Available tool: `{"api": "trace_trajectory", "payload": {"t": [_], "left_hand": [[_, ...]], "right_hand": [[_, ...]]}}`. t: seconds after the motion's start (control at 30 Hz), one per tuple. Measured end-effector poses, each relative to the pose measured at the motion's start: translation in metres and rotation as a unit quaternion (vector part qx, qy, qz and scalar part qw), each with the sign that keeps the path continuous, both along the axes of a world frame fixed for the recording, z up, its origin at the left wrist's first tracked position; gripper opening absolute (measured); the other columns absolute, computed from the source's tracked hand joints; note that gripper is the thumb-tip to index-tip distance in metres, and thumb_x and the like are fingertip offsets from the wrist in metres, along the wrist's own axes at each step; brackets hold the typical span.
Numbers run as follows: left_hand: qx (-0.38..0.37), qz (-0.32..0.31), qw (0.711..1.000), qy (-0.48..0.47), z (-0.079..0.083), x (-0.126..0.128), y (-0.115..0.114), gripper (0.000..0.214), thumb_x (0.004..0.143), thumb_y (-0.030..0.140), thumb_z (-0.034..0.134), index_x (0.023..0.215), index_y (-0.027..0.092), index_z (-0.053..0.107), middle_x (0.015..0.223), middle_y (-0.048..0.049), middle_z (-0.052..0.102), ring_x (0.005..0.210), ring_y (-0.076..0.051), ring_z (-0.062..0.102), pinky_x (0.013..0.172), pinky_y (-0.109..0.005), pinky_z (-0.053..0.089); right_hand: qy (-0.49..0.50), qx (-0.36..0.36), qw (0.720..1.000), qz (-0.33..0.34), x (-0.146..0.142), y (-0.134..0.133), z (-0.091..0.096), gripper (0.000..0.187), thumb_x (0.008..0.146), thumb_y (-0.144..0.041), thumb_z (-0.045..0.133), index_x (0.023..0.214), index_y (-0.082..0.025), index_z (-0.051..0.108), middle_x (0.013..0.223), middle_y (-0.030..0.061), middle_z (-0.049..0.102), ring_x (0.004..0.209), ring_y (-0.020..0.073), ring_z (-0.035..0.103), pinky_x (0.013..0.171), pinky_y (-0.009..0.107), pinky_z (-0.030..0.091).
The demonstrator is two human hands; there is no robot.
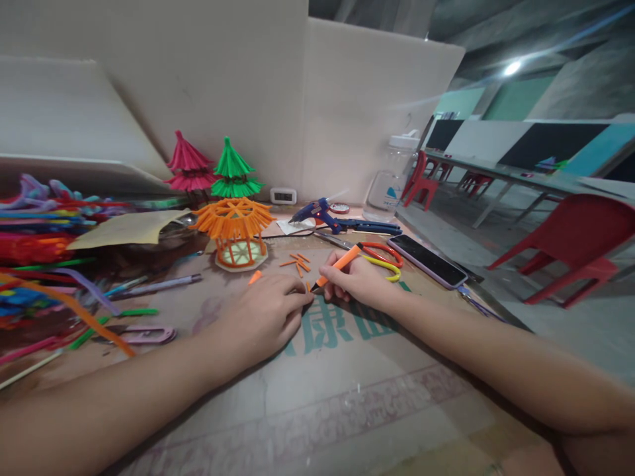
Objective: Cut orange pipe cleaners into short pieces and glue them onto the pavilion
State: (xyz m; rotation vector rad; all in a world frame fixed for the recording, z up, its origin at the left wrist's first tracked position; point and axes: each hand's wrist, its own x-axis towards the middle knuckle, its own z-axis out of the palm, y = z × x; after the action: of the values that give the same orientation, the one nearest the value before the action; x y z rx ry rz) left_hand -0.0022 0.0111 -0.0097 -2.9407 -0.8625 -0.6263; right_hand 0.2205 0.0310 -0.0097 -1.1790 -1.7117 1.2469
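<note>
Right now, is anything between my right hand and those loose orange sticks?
Nothing visible stands between your right hand, which holds an orange pen-like tool, and the loose orange sticks; your left hand lies on their near side, off that line.

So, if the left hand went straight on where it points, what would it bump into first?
Probably the dark tip of the orange pen-like tool, then the right hand holding it, though depth is hard to judge here.

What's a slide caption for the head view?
Right hand holds an orange tool near the left hand, orange sticks and pavilion beyond.
</note>
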Motion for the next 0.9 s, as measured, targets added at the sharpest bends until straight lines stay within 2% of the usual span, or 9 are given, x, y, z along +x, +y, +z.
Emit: {"api": "trace_trajectory", "payload": {"t": [0.13,0.2,0.3,0.53,0.73,0.9], "left_hand": [[-0.042,0.038,0.998,-0.011,0.001,0.001,0.004,0.029,0.093,0.016,0.05,0.112,0.018,0.071,0.108,-0.0094,0.07,0.101,-0.025,0.065,0.09,-0.043,0.054],[-0.045,0.062,0.997,-0.019,0.001,0.001,0.007,0.033,0.091,0.016,0.051,0.12,0.018,0.068,0.117,-0.0113,0.068,0.11,-0.028,0.062,0.096,-0.047,0.052],[-0.041,0.052,0.998,-0.017,0.0,0.0,0.012,0.041,0.092,0.016,0.05,0.13,0.022,0.066,0.129,-0.0112,0.064,0.122,-0.03,0.057,0.103,-0.051,0.049],[-0.05,0.035,0.998,-0.027,-0.004,-0.002,0.015,0.042,0.093,0.015,0.05,0.13,0.025,0.068,0.127,-0.0095,0.064,0.121,-0.029,0.057,0.103,-0.049,0.048],[-0.059,0.043,0.997,-0.015,-0.004,-0.003,0.016,0.04,0.093,0.017,0.05,0.126,0.024,0.071,0.125,-0.0105,0.065,0.117,-0.028,0.058,0.1,-0.047,0.05],[-0.058,0.037,0.997,-0.029,-0.003,-0.002,0.015,0.039,0.093,0.017,0.05,0.125,0.024,0.072,0.123,-0.0105,0.065,0.116,-0.029,0.058,0.1,-0.048,0.05]], "right_hand": [[0.0,0.002,1.0,-0.006,-0.001,0.0,0.002,0.028,0.093,-0.043,0.06,0.081,-0.022,0.046,0.057,-0.0027,0.067,0.041,0.0074,0.047,0.04,0.018,0.035],[-0.003,0.001,1.0,-0.01,-0.002,-0.001,0.003,0.027,0.092,-0.041,0.061,0.081,-0.022,0.046,0.057,-0.0029,0.067,0.04,0.0072,0.046,0.04,0.018,0.034],[-0.001,-0.001,1.0,-0.005,-0.002,-0.003,0.005,0.026,0.093,-0.041,0.06,0.082,-0.022,0.046,0.058,-0.0027,0.067,0.04,0.0069,0.045,0.04,0.019,0.033],[0.004,0.006,1.0,-0.009,-0.001,-0.002,0.002,0.027,0.094,-0.042,0.06,0.081,-0.022,0.047,0.058,-0.0027,0.067,0.041,0.0073,0.046,0.041,0.019,0.035],[-0.012,-0.003,1.0,0.019,0.0,-0.004,0.004,0.025,0.094,-0.04,0.06,0.081,-0.021,0.048,0.056,-0.0025,0.066,0.042,0.007,0.046,0.041,0.017,0.035],[0.006,0.008,1.0,0.002,-0.001,-0.003,0.002,0.027,0.094,-0.042,0.06,0.082,-0.022,0.047,0.058,-0.0023,0.067,0.042,0.0071,0.046,0.041,0.018,0.035]]}}
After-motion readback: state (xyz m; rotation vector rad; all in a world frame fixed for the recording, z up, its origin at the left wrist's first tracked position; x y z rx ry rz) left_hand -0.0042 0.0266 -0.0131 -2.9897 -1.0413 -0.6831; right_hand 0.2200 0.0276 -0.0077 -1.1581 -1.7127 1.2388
